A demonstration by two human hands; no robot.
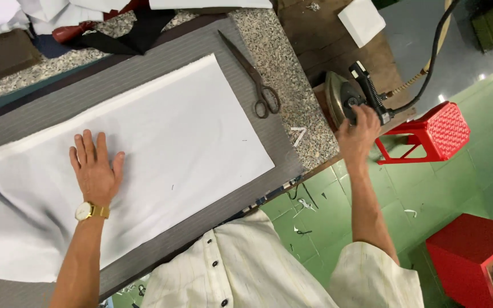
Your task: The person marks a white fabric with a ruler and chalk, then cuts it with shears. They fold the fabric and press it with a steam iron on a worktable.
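The white cloth (144,148) runs off the picture's left edge, and the right hand (356,132) covers part of the iron's handle (366,91).

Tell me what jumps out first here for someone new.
The big white cloth spread over the grey pad, with the left hand pressed flat on it. Off the table's right end, the right hand grips the iron on a wooden stand. Scissors lie beside the cloth, and a red stool stands on the green floor.

Open white cloth (161,148) between the hands; scissors (255,77) beside its far edge.
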